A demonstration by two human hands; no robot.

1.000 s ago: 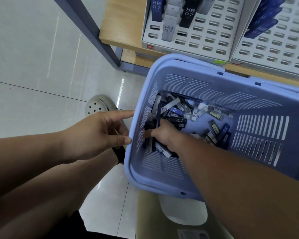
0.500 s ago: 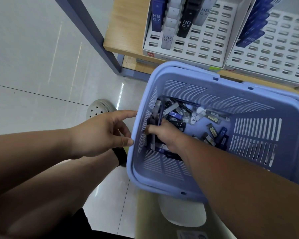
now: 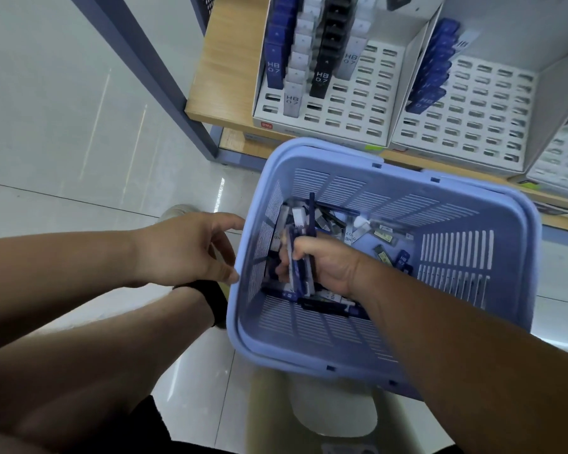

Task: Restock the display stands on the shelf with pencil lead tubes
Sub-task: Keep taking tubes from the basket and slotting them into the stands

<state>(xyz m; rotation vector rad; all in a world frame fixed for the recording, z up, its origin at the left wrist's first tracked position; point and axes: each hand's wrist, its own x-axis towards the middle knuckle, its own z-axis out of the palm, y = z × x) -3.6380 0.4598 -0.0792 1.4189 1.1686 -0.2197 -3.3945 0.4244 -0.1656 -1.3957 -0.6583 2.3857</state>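
Held tubes: a small bundle of pencil lead tubes (image 3: 298, 268), flat slim cases, mostly navy with a pale one among them, standing roughly upright at the basket's left inner wall.
Right hand (image 3: 325, 263): inside the basket, fingers and thumb curled round the bundle.
Left hand (image 3: 191, 249): outside the basket, thumb and fingers spread, fingertips at its left wall.
Basket (image 3: 473, 204): lavender slotted plastic, just in front of the shelf.
Loose tubes (image 3: 385, 231): scattered flat on the basket floor, navy, black and white, some printed HB 07.
Left display stand (image 3: 358, 103): white slotted tray on the wooden shelf (image 3: 223, 70), with navy, white and black columns at its left.
Right display stand (image 3: 492, 103): one navy column at its left.
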